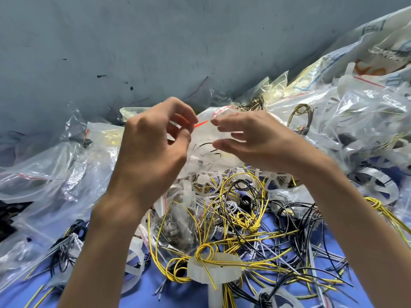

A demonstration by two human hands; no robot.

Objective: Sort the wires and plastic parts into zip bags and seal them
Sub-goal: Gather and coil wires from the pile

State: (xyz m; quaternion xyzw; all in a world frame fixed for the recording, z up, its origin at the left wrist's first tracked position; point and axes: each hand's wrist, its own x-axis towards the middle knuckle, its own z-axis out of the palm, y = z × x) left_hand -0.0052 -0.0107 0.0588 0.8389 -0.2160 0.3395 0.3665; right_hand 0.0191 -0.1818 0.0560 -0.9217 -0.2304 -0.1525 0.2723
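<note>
Blue surface (189, 294): strewn with loose wires (244, 221); filled bags (355, 121) heaped behind.
Zip bag (206, 138): raised between both hands, plastic parts (200, 163) inside, mouth up.
Left hand (151, 143), right hand (258, 141): equally near, fingers pinching mouth.
Red seal strip (201, 124): long axis left-right, spanning gap between fingertips.

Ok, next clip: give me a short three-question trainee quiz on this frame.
1. True or false: only one hand holds the clear zip bag with the red seal strip.
2. Which wire lies across the white round plastic part nearest the camera? A yellow, B red, C green.
3. What shows inside the held bag?
Key: 1 false, the left hand and right hand both hold it; 2 A, the yellow wire; 3 white plastic pieces and a thin black wire.
</note>
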